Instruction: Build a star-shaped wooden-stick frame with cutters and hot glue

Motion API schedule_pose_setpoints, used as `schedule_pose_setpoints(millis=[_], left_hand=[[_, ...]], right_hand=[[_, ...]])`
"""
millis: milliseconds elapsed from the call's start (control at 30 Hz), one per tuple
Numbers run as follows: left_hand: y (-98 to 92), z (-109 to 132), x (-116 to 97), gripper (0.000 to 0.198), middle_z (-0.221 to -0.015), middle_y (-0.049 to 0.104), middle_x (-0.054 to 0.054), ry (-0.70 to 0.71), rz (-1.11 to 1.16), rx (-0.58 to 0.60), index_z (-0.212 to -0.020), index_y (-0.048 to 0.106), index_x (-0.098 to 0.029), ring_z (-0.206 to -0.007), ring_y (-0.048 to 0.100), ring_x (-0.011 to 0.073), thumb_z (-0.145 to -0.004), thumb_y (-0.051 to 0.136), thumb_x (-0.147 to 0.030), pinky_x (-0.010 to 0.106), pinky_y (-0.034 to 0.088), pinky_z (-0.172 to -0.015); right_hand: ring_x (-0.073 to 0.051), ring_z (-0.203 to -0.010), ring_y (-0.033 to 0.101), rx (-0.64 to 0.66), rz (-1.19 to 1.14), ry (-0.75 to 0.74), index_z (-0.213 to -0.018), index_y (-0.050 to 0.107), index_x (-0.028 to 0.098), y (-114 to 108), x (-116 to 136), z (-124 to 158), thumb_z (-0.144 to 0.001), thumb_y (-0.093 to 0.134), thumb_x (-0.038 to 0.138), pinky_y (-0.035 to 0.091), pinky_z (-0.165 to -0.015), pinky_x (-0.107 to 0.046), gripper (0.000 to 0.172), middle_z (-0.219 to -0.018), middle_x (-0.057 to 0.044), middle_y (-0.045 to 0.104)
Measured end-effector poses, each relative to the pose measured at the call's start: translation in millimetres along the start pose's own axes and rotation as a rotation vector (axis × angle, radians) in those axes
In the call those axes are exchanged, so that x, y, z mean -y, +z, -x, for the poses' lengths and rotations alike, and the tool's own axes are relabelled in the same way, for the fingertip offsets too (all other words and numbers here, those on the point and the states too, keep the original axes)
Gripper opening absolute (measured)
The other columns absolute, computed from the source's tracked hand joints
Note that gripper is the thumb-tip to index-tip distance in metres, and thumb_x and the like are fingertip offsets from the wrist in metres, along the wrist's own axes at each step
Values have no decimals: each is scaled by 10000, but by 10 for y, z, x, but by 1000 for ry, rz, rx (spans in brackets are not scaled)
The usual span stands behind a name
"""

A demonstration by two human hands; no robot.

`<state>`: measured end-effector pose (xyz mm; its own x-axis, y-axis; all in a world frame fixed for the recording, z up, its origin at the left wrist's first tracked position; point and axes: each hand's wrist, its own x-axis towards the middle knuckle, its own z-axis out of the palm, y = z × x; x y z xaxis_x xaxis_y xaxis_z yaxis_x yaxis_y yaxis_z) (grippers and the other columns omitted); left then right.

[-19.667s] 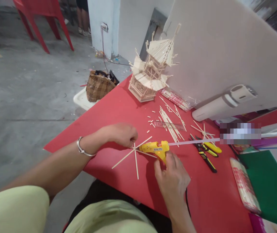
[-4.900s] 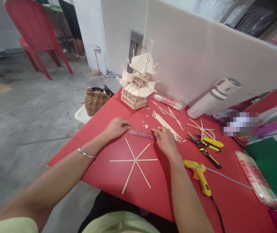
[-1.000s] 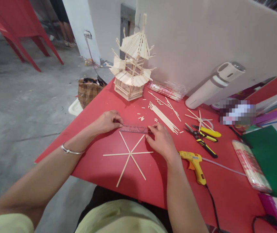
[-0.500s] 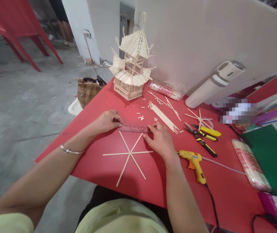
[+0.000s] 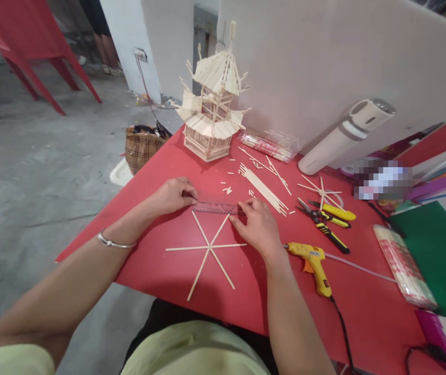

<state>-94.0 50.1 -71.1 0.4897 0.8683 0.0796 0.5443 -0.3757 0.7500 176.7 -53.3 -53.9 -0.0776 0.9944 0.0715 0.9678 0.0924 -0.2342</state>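
by the red table (image 5: 148, 260) near its front edge: a stick star (image 5: 209, 247), likely light, fragile (lift by the middle). just beyond, the clear ruler (image 5: 217, 208), probably stiff, best held endwise; left hand (image 5: 175, 195) pinches one end, right hand (image 5: 259, 225) covers the other, its grip hard to tell.

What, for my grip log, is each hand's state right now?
Left hand: closed, holding one end of the clear ruler.
Right hand: touching its other end; cannot tell if gripping.

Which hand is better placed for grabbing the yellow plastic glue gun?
Likely the right hand: the glue gun lies beside its wrist. The left hand is at the far end of the clear straight ruler.
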Motion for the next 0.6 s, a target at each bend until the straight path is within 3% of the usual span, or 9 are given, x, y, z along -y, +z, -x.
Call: schedule_pose_setpoints(millis=[600], left_hand=[[2, 9, -18, 139, -885, 690, 42, -15, -18, 8, -753, 765, -184, -745, 641, 164, -749, 685, -297, 295, 489, -746]], right_hand=[[-299, -1138, 553, 34, 41, 15, -1267, 680, 220, -18, 26, 6, -947, 611, 474, 477, -898, -394, 415, -1226, -114, 614]])
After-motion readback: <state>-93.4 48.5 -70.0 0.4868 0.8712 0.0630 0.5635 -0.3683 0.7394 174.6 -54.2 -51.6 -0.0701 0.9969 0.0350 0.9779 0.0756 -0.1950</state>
